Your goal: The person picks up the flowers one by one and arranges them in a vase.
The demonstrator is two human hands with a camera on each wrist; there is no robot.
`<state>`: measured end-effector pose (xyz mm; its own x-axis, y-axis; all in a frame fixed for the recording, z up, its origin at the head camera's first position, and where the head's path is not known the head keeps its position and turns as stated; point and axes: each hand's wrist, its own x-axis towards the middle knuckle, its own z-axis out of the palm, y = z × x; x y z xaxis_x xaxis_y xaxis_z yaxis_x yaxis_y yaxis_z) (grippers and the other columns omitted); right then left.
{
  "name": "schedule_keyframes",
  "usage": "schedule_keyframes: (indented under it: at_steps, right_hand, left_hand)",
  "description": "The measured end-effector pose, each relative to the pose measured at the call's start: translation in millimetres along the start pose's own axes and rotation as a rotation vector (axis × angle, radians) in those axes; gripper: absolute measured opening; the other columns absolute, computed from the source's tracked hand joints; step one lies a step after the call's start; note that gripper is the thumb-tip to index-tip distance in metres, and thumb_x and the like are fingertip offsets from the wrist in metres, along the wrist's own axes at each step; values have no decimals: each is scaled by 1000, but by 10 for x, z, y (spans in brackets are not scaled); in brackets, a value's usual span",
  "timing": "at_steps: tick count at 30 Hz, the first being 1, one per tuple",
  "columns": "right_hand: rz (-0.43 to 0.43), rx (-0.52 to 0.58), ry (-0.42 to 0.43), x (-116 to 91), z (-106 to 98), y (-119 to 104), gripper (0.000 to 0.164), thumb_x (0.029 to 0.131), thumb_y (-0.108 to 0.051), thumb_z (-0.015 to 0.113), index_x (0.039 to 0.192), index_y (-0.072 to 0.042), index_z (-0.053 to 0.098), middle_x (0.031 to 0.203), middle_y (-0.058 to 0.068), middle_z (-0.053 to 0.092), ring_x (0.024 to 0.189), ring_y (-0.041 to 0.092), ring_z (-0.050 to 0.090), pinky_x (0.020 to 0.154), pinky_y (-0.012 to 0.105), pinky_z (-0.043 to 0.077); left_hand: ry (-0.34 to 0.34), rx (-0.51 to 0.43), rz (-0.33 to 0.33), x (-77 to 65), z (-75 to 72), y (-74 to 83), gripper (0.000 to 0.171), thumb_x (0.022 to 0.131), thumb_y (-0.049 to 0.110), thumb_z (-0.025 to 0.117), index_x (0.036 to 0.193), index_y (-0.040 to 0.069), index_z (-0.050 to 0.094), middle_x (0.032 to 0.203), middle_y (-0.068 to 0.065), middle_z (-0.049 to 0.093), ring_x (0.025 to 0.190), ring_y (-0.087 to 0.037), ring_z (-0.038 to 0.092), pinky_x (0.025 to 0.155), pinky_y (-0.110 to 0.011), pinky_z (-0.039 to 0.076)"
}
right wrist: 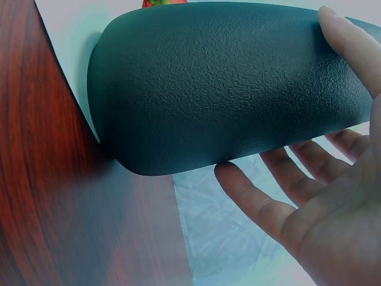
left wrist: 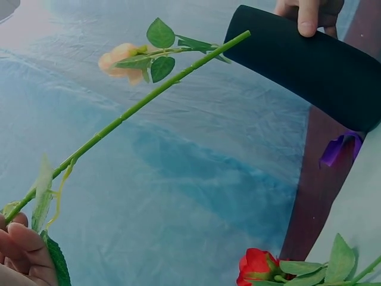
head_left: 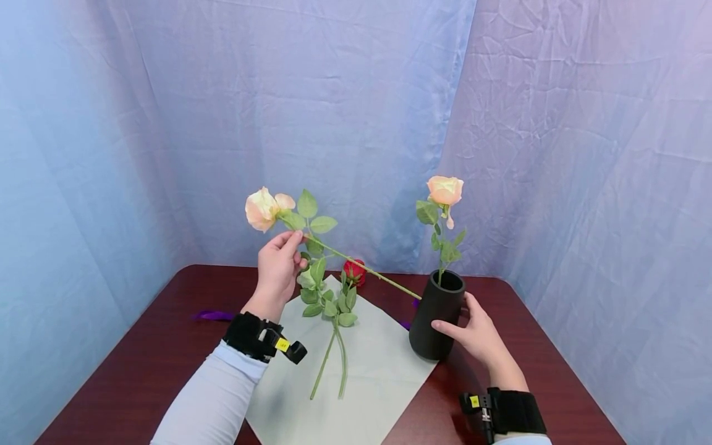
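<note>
My left hand (head_left: 277,266) pinches a peach rose (head_left: 261,210) high on its green stem, close under the bloom and leaves. The stem slants down to the right, and its cut end overlaps the side of the black vase (head_left: 435,324) in the head view, below the rim. Around the vase, my right hand (head_left: 479,334) has its thumb on the near side and its fingers (right wrist: 253,199) along the other side. The vase stands slightly tilted at the right corner of the pale paper. Another peach rose (head_left: 445,190) stands upright in it.
A red rose (head_left: 353,273) and a whitish rose (head_left: 306,278) lie on the pale wrapping paper (head_left: 311,420), stems crossing. Purple ribbon (head_left: 214,315) shows on the dark red table (head_left: 150,346) at the left and behind the vase. Blue curtains (head_left: 278,93) enclose the table.
</note>
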<state>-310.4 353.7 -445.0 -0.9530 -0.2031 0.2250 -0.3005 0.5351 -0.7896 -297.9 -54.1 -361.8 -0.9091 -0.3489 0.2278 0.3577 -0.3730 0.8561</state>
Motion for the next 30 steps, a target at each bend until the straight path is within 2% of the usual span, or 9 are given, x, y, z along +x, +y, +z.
schedule_keyframes:
  at_steps: [11, 30]
  right_hand:
    - [1, 5, 2, 1, -2, -10, 96, 83, -47, 84, 156, -16, 30, 146, 18, 48, 131, 40, 51, 98, 59, 49]
    - [-12, 11, 9, -1, 9, 14, 93, 83, -45, 84, 154, -15, 33, 144, 17, 49, 129, 39, 53, 97, 57, 50]
  left_hand:
    - [-10, 7, 21, 47, 88, 83, 32, 98, 31, 70, 118, 5, 68, 102, -6, 66, 57, -11, 44, 53, -24, 45]
    - [-13, -52, 41, 90, 288, 121, 25, 100, 25, 69, 113, 4, 68, 101, -7, 67, 55, -10, 42, 52, -22, 45]
